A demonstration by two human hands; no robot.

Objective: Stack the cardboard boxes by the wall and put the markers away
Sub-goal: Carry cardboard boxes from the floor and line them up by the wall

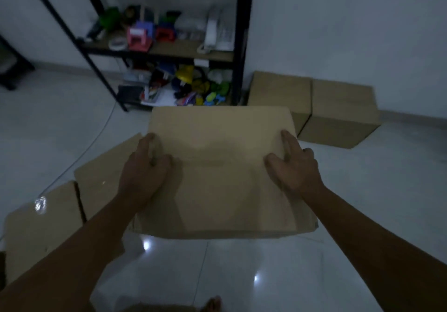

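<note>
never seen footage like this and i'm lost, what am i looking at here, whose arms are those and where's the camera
There is no machine here. One wide-angle camera sits on a person's head and looks forward and down, so the two bare arms reaching in from the bottom are that person's own.

The left hand and the right hand hold a closed cardboard box by its two sides, above a shiny tiled floor.

Two more boxes by the wall stand side by side on the floor, and other boxes on the left lie near the person. Behind is a black shelf rack crowded with toys and a white telephone. The room is dim; I see no markers.
</note>
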